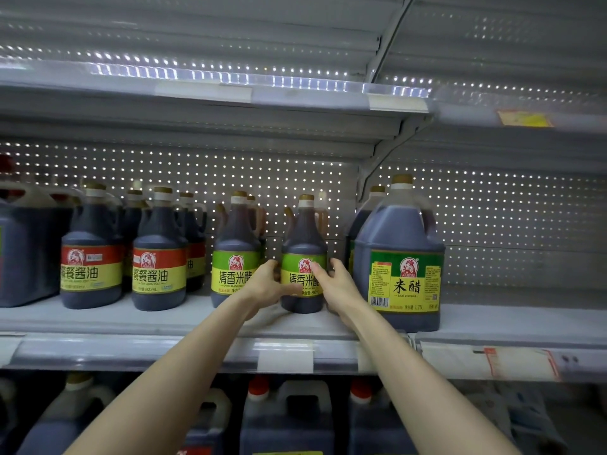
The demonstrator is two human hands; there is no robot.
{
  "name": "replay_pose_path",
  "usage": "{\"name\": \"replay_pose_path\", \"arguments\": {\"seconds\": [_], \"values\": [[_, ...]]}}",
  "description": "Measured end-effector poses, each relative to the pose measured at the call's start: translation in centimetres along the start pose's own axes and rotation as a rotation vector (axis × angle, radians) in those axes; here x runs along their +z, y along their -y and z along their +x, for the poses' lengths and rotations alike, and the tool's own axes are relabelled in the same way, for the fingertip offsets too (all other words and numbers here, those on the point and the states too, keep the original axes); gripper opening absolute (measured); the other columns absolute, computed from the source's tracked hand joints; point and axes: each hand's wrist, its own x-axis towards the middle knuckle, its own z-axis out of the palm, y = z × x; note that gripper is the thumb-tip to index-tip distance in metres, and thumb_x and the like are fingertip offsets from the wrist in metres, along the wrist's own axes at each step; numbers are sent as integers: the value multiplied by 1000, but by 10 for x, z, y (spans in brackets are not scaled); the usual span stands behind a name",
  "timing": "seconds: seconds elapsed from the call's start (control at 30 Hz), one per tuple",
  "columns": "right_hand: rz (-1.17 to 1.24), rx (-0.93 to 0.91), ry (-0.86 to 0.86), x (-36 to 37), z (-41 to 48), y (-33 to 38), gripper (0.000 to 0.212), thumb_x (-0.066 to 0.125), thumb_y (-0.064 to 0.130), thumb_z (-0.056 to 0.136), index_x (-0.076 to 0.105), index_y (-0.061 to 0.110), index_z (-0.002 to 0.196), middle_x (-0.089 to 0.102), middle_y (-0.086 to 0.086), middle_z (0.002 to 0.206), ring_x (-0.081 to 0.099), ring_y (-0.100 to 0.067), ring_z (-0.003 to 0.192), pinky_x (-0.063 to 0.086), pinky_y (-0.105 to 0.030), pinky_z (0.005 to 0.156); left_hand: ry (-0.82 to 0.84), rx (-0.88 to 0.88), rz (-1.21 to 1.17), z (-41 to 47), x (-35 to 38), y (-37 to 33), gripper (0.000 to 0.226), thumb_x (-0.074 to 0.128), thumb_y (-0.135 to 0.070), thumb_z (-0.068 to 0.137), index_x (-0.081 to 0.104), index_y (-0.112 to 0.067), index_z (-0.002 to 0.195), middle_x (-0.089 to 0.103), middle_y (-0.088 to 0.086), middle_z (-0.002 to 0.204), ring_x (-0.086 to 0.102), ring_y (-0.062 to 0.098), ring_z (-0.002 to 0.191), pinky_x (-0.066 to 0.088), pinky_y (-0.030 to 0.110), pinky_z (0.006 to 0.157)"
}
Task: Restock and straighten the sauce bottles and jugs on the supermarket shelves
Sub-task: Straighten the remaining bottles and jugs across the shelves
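A green-labelled rice vinegar bottle (303,244) stands upright on the middle shelf (138,320). My left hand (267,285) grips its left side and my right hand (338,287) grips its right side, thumb across the label. A matching green-labelled bottle (235,244) stands just to its left. A large rice vinegar jug (399,254) stands close on the right, near the shelf's front edge.
Red-labelled soy sauce bottles (92,254) (159,257) fill the shelf's left part, with a big jug (23,247) at the far left. The shelf to the right of the large jug holds nothing. The upper shelf (210,93) is bare. Jugs with red caps (285,418) stand on the lower shelf.
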Motion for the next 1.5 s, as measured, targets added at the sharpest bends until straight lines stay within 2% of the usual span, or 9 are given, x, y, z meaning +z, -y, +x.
{"name": "replay_pose_path", "arguments": {"seconds": [0.1, 0.2, 0.27, 0.47, 0.7, 0.77, 0.9, 1.3, 1.5], "values": [[-26, -39, -38, -6, -20, 26, 66, 54, 42, 96, 27, 16, 150, 42, -5, 148, 45, -26, 132, 42, -48, 107, -36, 39, 16, -11, -6, -6, 38, 74, -10, 82, 48, -15, 110, 65, 5, 109, 62, 19, 98, 52, 30, 84], [-44, -73, -79, -12, -36, 40, 59, 55, 35, 97, 33, 15, 148, 44, -8, 147, 47, -25, 130, 45, -48, 104, -65, 69, 35, -27, -13, -8, 38, 73, -19, 84, 51, -13, 114, 62, -5, 95, 62, 13, 87, 49, 22, 71], [-44, -94, -104, -14, -55, 48, 56, 56, 34, 96, 37, 14, 146, 48, -8, 144, 50, -24, 127, 47, -47, 102, -72, 108, 39, -42, -18, -12, 45, 72, -22, 85, 51, -9, 123, 62, -3, 98, 61, 10, 84, 48, 19, 65], [-53, -134, -194, -28, -107, 57, 46, 59, 31, 95, 50, 12, 136, 58, -4, 130, 55, -17, 117, 47, -41, 101, -51, 183, -4, -83, -15, -18, 56, 69, -28, 87, 47, -8, 135, 60, 7, 121, 58, 19, 107, 49, 35, 94], [-80, -114, -303, -54, -142, 63, 39, 66, 35, 90, 57, 18, 124, 62, -3, 116, 59, -22, 113, 48, -51, 100, -6, 240, -32, -109, 1, -30, 55, 71, -29, 86, 49, -13, 133, 63, 5, 116, 61, 2, 82, 51, 31, 86], [-88, -106, -315, -62, -151, 63, 37, 65, 33, 91, 57, 18, 123, 63, -5, 119, 59, -22, 113, 48, -48, 100, -1, 239, -39, -113, 5, -33, 57, 71, -31, 85, 49, -13, 134, 63, 5, 117, 62, 8, 87, 51, 32, 86], [-119, -114, -339, -83, -162, 61, 41, 63, 30, 93, 55, 12, 129, 62, -6, 123, 60, -19, 111, 49, -43, 99, 26, 231, -57, -116, 22, -41, 57, 71, -31, 85, 48, -13, 134, 62, 5, 117, 60, 22, 106, 49, 39, 94], [-121, -127, -308, -148, -134, 27, 49, 62, 29, 93, 48, 8, 134, 59, -8, 128, 58, -15, 106, 50, -36, 94, 1, 217, -23, -84, 81, -46, 69, 72, -34, 84, 40, -12, 141, 57, 3, 125, 55, 19, 112, 48, 36, 97], [-99, -123, -200, -175, -91, 15, 74, 64, 32, 91, 26, 12, 150, 37, -12, 151, 40, -25, 136, 40, -49, 108, -53, 179, -18, -50, 101, -45, 87, 76, -36, 79, 28, -16, 148, 49, 6, 141, 49, 22, 125, 41, 44, 107]]}}
